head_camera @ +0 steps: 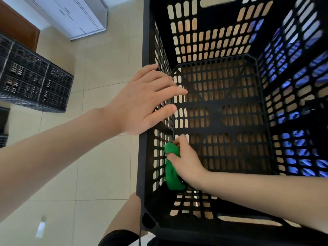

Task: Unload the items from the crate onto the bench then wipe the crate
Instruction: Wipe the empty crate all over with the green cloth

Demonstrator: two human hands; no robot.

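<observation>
Crate (221, 107) emptied; wiping inner left wall. Right hand (186, 162) clutches green cloth (171, 174); left hand (142, 102), fingers flat, steadies rim. Next: floor panel.

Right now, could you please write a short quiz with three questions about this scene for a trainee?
1. True or false: the left hand holds the cloth.
2. Choose one. Apart from the cloth and the right hand, what can be seen inside the crate? A: bottles. B: nothing. C: boxes.
3. Fill in: the right hand holds the cloth at the crate's ____ wall.

Key: 1 false, the left hand rests open on the rim; 2 B; 3 left.
</observation>
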